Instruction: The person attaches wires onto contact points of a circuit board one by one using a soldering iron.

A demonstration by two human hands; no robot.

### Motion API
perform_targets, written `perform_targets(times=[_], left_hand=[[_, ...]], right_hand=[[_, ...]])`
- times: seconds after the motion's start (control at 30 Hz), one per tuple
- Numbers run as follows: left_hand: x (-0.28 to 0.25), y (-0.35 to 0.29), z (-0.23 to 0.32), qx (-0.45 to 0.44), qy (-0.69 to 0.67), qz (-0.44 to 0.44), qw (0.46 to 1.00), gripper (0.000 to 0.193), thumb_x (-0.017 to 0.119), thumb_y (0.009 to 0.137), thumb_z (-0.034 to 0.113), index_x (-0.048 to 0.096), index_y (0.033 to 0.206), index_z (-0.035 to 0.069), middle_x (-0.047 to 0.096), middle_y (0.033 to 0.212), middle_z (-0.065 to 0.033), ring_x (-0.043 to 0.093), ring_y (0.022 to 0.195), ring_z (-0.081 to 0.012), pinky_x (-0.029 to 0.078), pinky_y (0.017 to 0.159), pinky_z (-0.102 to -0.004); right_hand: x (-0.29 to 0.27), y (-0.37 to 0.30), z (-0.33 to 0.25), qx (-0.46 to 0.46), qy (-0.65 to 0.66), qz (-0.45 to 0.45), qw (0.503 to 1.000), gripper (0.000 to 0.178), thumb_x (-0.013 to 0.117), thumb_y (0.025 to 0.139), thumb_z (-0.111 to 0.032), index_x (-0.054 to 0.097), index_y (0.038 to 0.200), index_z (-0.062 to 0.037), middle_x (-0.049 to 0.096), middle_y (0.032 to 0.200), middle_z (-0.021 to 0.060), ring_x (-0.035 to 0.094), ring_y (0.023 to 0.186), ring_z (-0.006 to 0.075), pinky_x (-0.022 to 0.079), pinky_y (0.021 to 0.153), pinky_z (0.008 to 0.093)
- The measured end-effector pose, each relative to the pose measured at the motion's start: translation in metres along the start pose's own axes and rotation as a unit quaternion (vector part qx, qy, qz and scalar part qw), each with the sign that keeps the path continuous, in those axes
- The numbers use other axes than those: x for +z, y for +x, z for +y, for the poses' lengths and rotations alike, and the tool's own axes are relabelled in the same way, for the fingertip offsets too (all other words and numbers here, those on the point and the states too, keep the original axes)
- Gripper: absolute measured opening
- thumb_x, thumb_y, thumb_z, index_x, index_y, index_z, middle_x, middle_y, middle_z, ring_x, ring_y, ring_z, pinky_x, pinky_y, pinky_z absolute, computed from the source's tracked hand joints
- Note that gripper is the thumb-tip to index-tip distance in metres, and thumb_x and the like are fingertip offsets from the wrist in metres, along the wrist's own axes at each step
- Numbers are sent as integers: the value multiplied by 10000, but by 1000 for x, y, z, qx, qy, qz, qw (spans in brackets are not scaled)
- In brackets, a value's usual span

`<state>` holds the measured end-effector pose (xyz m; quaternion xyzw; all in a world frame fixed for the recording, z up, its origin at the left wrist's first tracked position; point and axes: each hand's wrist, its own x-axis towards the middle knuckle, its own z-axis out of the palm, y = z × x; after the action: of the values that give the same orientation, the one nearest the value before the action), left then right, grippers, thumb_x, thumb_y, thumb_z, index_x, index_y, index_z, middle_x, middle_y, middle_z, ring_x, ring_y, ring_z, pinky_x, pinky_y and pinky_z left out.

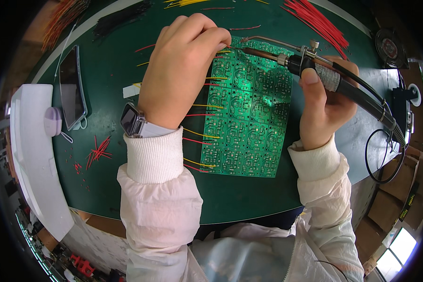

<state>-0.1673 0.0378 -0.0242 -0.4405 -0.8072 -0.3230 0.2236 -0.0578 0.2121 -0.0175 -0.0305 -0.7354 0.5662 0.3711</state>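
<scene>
My left hand is closed in a pinch at the top left corner of a green circuit board panel, on a thin wire whose colour its fingers mostly hide. My right hand grips a soldering iron with a thin metal feed tube along its top. The iron's tip points left, close to my left fingertips over the board's top edge. Yellow wires and red wires stick out from the board's left edge in several rows, some passing behind my left hand.
Cut red wire pieces lie at left, near a phone and a white foam block. Bundles of red wires and black wires lie at the far side. A small fan stands far right; the iron's cable runs right.
</scene>
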Motion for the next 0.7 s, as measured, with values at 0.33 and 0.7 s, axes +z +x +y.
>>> perform_targets(times=[0.33, 0.7], left_hand=[[-4, 1, 3, 8, 17, -13, 1000, 104, 659, 789, 24, 634, 889, 31, 585, 863, -56, 560, 801, -245, 461, 712, -331], [-15, 6, 12, 13, 91, -53, 994, 106, 663, 793, 54, 632, 891, 81, 580, 892, -13, 561, 830, -211, 424, 743, -336]], right_hand=[[0, 7, 9, -84, -38, 50, 994, 263, 675, 821, -111, 524, 990, 23, 593, 767, 70, 552, 636, 105, 454, 593, 218], [-33, 56, 27, -123, 11, 226, 966, 182, 680, 851, -86, 585, 960, 24, 633, 767, 88, 566, 674, 110, 466, 640, 239]])
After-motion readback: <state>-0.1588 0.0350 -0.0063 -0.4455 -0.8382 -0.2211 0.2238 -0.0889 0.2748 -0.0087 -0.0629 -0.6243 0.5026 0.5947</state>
